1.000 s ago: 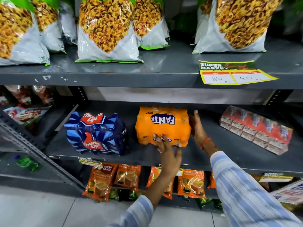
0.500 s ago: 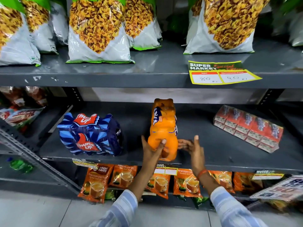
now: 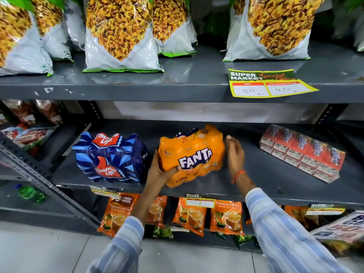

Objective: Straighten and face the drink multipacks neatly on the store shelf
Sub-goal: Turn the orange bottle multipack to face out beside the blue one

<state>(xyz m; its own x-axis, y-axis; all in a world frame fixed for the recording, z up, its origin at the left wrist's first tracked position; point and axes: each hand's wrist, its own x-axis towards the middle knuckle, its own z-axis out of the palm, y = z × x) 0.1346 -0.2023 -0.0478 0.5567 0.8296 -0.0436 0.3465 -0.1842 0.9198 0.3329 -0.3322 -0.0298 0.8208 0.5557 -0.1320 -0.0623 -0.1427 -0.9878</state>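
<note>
Fanta multipack (image 3: 194, 156) sits crooked at the shelf's (image 3: 256, 186) front edge; my left grip (image 3: 160, 171) clasps it, my right grip (image 3: 234, 154) open, so I should square its label forward.

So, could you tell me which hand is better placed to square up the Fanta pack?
The left hand: its fingers already grip the tilted orange plastic-wrapped Fanta multipack at its lower left corner, while the right hand hovers open beside it.
</note>
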